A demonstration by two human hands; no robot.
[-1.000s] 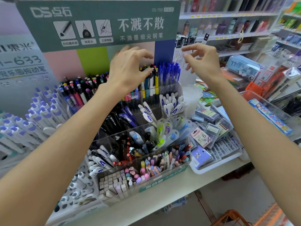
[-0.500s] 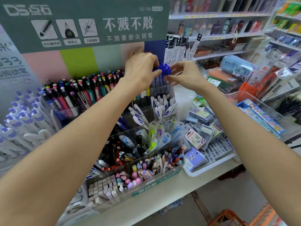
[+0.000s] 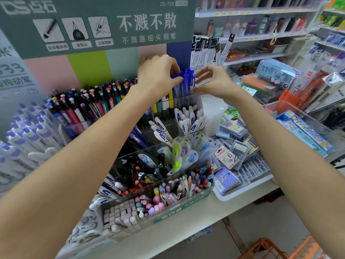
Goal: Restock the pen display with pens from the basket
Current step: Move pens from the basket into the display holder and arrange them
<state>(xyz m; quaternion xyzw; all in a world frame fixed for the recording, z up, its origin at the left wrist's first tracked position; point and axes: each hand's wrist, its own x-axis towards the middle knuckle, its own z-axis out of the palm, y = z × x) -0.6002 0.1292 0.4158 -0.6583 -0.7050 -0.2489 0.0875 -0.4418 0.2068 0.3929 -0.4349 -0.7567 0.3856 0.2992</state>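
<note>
A person's left hand and right hand bracket a cluster of blue pens from either side, fingers pinched on the barrels and caps, settling them upright in the rear right compartment of the clear acrylic pen display. Each grip is narrow and in contact with the bunch; whether either hand bears its weight cannot be told. Neighbouring compartments of multicoloured and white-capped pens look well filled. On the worktop beside the display sits a white tray of refills. The orange basket shows only at the lower edge, its contents hidden, so remaining stock cannot be judged.
</note>
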